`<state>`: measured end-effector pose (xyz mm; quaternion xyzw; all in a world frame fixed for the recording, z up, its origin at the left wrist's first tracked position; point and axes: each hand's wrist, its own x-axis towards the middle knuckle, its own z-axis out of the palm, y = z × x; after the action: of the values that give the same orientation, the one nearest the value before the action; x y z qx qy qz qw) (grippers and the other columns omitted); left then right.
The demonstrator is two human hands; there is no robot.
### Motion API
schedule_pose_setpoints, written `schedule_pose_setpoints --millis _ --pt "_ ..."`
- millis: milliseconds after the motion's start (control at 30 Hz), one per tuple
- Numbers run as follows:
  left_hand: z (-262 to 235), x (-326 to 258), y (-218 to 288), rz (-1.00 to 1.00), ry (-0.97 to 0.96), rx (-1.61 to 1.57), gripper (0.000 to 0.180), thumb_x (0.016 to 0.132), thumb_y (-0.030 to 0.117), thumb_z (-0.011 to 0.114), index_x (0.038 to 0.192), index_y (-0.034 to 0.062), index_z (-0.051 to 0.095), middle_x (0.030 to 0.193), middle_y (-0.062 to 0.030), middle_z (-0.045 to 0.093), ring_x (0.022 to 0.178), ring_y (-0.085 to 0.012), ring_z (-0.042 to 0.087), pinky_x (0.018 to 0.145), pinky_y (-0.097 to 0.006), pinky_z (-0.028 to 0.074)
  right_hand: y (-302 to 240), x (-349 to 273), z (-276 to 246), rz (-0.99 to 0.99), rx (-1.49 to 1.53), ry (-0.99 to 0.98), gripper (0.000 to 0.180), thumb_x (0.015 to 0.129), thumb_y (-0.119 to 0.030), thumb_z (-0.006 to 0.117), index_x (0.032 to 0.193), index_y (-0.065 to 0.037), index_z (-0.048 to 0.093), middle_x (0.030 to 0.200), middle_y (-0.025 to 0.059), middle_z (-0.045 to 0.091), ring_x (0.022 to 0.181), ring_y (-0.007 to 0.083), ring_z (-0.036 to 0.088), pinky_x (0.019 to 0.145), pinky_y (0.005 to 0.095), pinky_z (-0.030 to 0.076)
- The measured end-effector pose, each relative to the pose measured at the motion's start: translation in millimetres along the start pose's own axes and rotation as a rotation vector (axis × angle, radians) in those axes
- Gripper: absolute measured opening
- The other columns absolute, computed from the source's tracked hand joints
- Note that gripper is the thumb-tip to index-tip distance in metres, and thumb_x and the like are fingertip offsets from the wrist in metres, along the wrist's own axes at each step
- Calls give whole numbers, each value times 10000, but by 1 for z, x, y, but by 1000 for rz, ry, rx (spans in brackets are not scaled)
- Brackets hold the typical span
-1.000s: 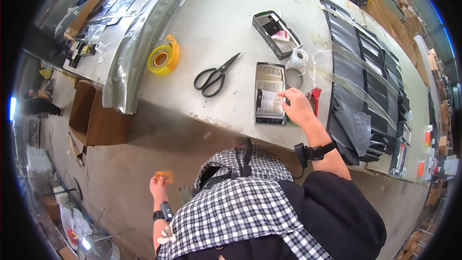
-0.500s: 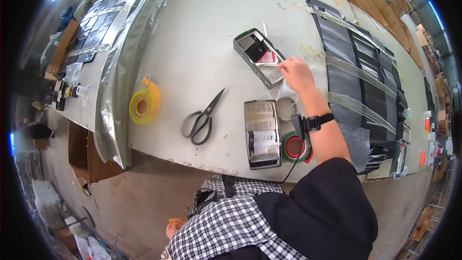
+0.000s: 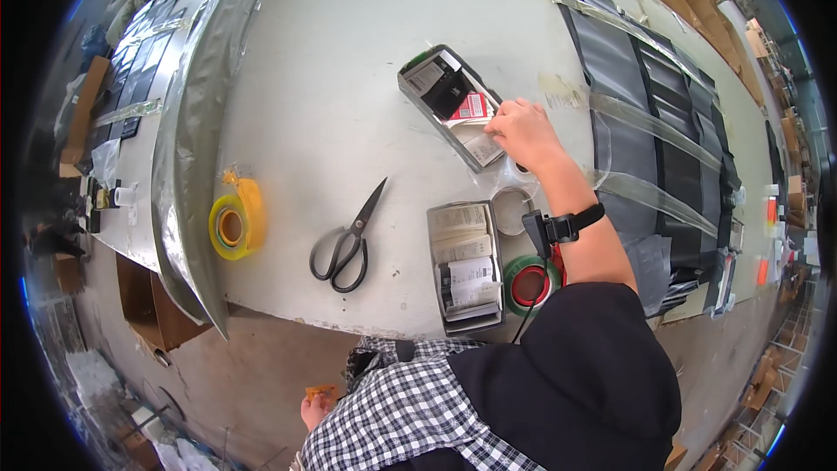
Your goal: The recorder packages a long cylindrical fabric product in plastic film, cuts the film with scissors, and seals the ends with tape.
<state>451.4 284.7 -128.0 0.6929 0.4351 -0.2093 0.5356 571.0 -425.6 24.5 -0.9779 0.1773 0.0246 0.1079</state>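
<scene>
My right hand [image 3: 528,134] is at the right side of the upper open box [image 3: 442,122], fingers curled in a pinch over its near end. Whatever is between the fingertips is hidden. Inside that box lie a black folded piece [image 3: 448,94], a red-and-white card [image 3: 470,106] and pale paper slips. Low at the left, beside my checked clothing, my left hand [image 3: 314,412] is closed on a small orange-brown piece [image 3: 320,392]. A second open box [image 3: 500,283] with stacked paper labels [image 3: 471,277] stands nearer me on the white table [image 3: 349,78].
Black-handled scissors [image 3: 350,244] and a yellow tape roll [image 3: 228,227] lie left of the boxes. A clear roll [image 3: 510,209] and a green-and-red tape roll [image 3: 530,285] sit right of the near box. Dark sheets [image 3: 667,131] lie under clear strips at right; grey film [image 3: 196,131] drapes the left.
The view has shifted a little, so the table things appear lower and further left. My right fingertips have moved slightly inward over the upper box. My left hand keeps the orange-brown piece.
</scene>
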Motion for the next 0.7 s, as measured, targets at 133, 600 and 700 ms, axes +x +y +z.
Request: schedule_pose_setpoints --millis 133,600,700 --pt "17 -17 39 -40 -75 159 194 877 87 541 1058 22 511 924 -66 590 778 -135 565 655 -253 491 5 -1 3 5 -23 -5 181 734 -141 703 907 -192 711 981 -6 606 1024 192 515 931 369 361" --pt "21 -6 34 -28 -77 97 173 897 63 509 1067 29 499 967 -77 585 838 -169 580 699 -291 501 -4 7 -5 -36 -134 -29 281 663 -160 763 931 -175 680 981 6 630 1011 186 534 922 378 362" --pt "33 -20 44 -62 3 155 164 903 70 507 1062 29 499 972 -80 584 827 -170 581 697 -290 506 -9 11 -10 -21 -200 -98 335 626 -138 773 944 -141 670 983 -7 640 987 181 543 904 357 365"
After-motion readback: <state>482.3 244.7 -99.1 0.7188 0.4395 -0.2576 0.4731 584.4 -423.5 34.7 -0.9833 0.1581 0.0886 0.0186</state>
